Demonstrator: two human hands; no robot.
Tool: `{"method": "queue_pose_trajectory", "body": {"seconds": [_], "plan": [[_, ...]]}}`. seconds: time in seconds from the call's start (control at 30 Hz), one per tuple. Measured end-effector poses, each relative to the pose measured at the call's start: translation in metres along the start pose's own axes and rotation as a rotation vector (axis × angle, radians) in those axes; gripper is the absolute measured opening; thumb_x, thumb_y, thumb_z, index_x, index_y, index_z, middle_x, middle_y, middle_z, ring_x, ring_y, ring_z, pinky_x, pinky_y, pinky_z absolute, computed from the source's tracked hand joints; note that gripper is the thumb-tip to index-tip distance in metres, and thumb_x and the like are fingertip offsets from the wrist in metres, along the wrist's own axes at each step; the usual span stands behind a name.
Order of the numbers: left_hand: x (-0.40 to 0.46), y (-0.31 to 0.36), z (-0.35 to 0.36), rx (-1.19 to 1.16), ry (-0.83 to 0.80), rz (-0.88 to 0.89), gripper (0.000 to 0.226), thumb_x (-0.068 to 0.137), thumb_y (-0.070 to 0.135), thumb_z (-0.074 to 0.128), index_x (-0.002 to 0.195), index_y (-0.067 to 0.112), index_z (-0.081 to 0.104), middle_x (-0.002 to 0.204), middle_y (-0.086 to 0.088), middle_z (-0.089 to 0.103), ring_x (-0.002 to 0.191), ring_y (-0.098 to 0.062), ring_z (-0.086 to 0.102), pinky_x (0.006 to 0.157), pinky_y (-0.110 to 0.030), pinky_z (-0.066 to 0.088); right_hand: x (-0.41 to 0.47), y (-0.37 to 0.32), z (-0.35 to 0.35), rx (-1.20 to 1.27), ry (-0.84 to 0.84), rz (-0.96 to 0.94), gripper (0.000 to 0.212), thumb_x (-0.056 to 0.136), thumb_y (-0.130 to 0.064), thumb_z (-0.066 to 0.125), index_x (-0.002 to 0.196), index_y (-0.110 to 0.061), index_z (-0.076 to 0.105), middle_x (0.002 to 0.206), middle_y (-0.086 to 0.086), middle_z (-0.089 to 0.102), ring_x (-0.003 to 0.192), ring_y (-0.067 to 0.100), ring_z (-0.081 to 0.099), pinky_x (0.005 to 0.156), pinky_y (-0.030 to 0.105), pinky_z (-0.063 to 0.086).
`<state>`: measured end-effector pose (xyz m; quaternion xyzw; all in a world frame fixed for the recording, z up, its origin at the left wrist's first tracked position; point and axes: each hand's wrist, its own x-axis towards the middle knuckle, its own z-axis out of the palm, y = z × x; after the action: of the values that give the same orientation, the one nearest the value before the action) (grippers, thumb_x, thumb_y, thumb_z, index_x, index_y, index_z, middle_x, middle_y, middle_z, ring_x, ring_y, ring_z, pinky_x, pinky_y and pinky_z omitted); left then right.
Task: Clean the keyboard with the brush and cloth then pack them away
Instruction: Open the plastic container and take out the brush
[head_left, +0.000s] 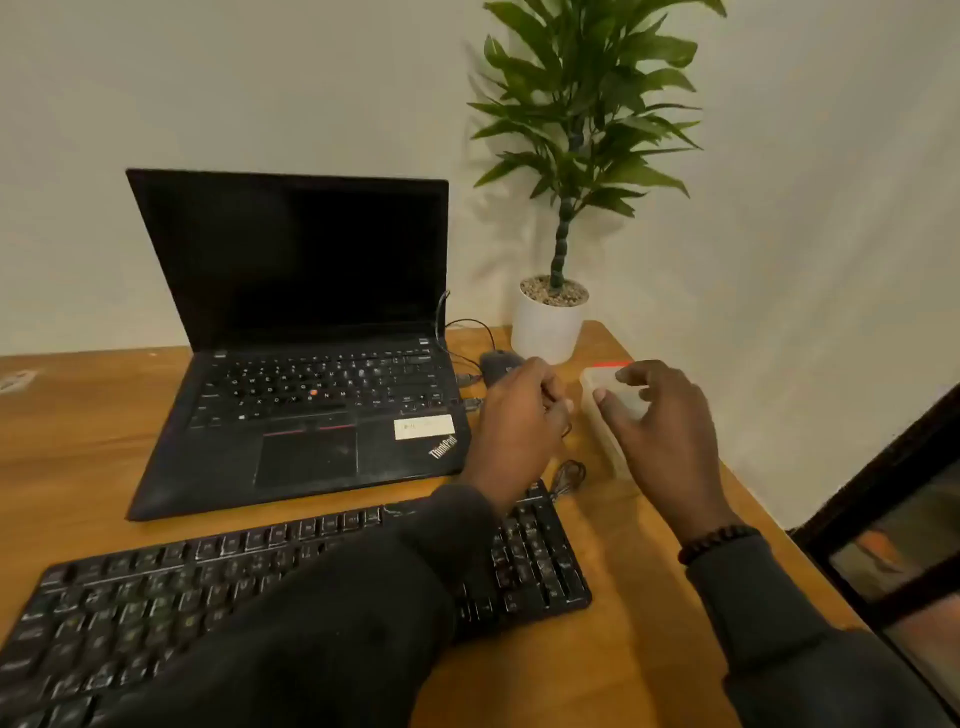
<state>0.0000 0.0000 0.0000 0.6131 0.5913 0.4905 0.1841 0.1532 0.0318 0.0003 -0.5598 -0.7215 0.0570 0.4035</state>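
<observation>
At centre right of the frame, the right hand (660, 415) curls its fingers over a pale translucent box (605, 410) with a red far edge; its contents are too blurred to tell. Just left, the left hand (519, 421) is loosely curled, and whether it holds anything cannot be told. The black keyboard (156, 587) lies lower left, under the left sleeve, on the wooden desk (639, 649). Behind it sits an open laptop (291, 332). A white pot (545, 327) holding a plant and gravel stands above the hands.
</observation>
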Motion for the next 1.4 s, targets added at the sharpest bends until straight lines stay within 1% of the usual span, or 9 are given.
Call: {"method": "queue_pose_trajectory", "body": {"seconds": [0.17, 0.37, 0.5, 0.63, 0.8, 1.03, 1.27, 1.33, 1.4], "plan": [[-0.007, 0.013, 0.019, 0.041, 0.01, 0.061, 0.004, 0.091, 0.006, 0.064, 0.092, 0.009, 0.062, 0.083, 0.005, 0.057, 0.072, -0.002, 0.052, 0.059, -0.01, 0.042, -0.019, 0.036, -0.003, -0.225, -0.089, -0.006, 0.05, 0.082, -0.062, 0.059, 0.119, -0.029, 0.058, 0.127, -0.005, 0.057, 0.117, 0.02, 0.049, 0.091, 0.041, 0.034], [-0.021, 0.025, 0.035, -0.068, -0.076, -0.202, 0.011, 0.093, 0.008, 0.059, 0.086, 0.016, 0.057, 0.087, -0.01, 0.066, 0.081, -0.029, 0.069, 0.072, -0.042, 0.059, -0.033, 0.052, 0.003, -0.351, -0.211, 0.06, 0.083, 0.072, -0.07, 0.063, 0.136, -0.021, 0.04, 0.151, 0.016, 0.025, 0.141, 0.036, 0.016, 0.105, 0.058, 0.025], [-0.03, 0.025, 0.042, -0.178, -0.102, -0.327, 0.011, 0.091, 0.008, 0.058, 0.089, 0.018, 0.056, 0.085, -0.014, 0.07, 0.081, -0.029, 0.073, 0.076, -0.051, 0.06, -0.025, 0.06, 0.013, -0.351, -0.229, 0.143, 0.088, 0.071, -0.072, 0.062, 0.132, -0.014, 0.035, 0.152, 0.025, 0.014, 0.141, 0.045, 0.008, 0.103, 0.063, 0.024], [-0.036, 0.023, 0.049, -0.206, -0.107, -0.371, 0.007, 0.093, 0.012, 0.059, 0.092, 0.018, 0.057, 0.089, -0.011, 0.07, 0.079, -0.022, 0.069, 0.081, -0.051, 0.059, -0.02, 0.069, 0.013, -0.394, -0.152, 0.088, 0.078, 0.073, -0.064, 0.067, 0.125, -0.013, 0.039, 0.135, 0.02, 0.037, 0.118, 0.039, 0.037, 0.092, 0.05, 0.04], [-0.054, 0.026, 0.056, -0.309, -0.09, -0.453, 0.004, 0.099, 0.017, 0.053, 0.098, 0.018, 0.057, 0.089, -0.011, 0.07, 0.074, -0.018, 0.066, 0.077, -0.045, 0.061, -0.048, 0.06, -0.006, -0.188, -0.018, 0.129, 0.077, 0.067, -0.07, 0.065, 0.118, -0.017, 0.044, 0.132, 0.013, 0.039, 0.119, 0.031, 0.037, 0.097, 0.048, 0.043], [-0.049, 0.019, 0.058, 0.001, -0.07, -0.332, 0.044, 0.1, 0.042, 0.053, 0.133, 0.013, 0.048, 0.128, -0.006, 0.054, 0.117, -0.024, 0.053, 0.086, -0.031, 0.043, -0.116, 0.06, -0.044, 0.047, -0.048, 0.03, 0.072, 0.06, -0.049, 0.081, 0.11, -0.032, 0.032, 0.122, -0.006, 0.028, 0.119, 0.012, 0.031, 0.094, 0.039, 0.051], [-0.038, 0.007, 0.059, 0.13, -0.13, -0.344, 0.034, 0.095, 0.025, 0.064, 0.127, 0.012, 0.058, 0.128, -0.009, 0.059, 0.119, -0.025, 0.053, 0.1, -0.041, 0.047, -0.134, 0.067, -0.062, 0.019, -0.233, -0.03, 0.069, 0.065, -0.061, 0.076, 0.118, -0.035, 0.041, 0.133, -0.013, 0.033, 0.123, 0.003, 0.027, 0.103, 0.031, 0.039], [-0.035, 0.006, 0.059, 0.141, -0.129, -0.32, 0.036, 0.095, 0.021, 0.065, 0.129, 0.012, 0.059, 0.128, -0.009, 0.06, 0.118, -0.025, 0.054, 0.098, -0.036, 0.048, -0.137, 0.071, -0.067, -0.067, -0.209, -0.097, 0.061, 0.071, -0.057, 0.074, 0.121, -0.035, 0.048, 0.137, -0.012, 0.038, 0.128, 0.006, 0.027, 0.105, 0.027, 0.024], [-0.034, 0.007, 0.06, 0.152, -0.14, -0.293, 0.036, 0.095, 0.016, 0.064, 0.13, 0.012, 0.059, 0.129, -0.009, 0.06, 0.117, -0.024, 0.055, 0.096, -0.034, 0.048, -0.141, 0.075, -0.071, -0.113, -0.122, -0.181, 0.044, 0.078, -0.044, 0.074, 0.117, -0.031, 0.058, 0.13, -0.009, 0.049, 0.122, 0.005, 0.032, 0.099, 0.027, 0.032]]}}
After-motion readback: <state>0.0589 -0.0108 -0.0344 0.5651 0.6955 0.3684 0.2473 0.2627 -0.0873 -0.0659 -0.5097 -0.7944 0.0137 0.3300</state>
